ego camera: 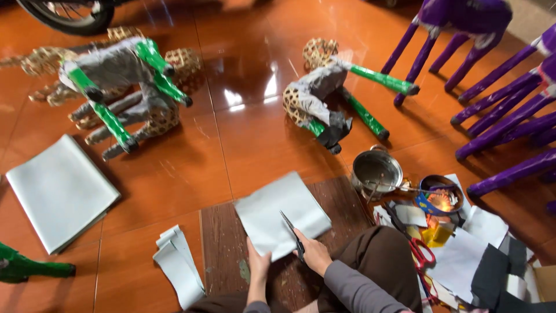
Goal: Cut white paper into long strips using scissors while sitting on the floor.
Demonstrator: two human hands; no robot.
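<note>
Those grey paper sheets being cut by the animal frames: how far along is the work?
Done: a few cut strips lie stacked on the floor, and two woven frames already carry grey paper and green legs. In hand: the left hand holds a folded grey sheet while the right hand works scissors into it. Left: a big pile of uncut sheets and bare weave on both frames.

Scene evenly bright under daylight; white glare patches lie on the glossy orange floor tiles [255, 93] near top centre. Shadows soft. Slight motion blur throughout, strongest on the grey paper sheet [282, 214]; wide-angle stretching at the edges.
</note>
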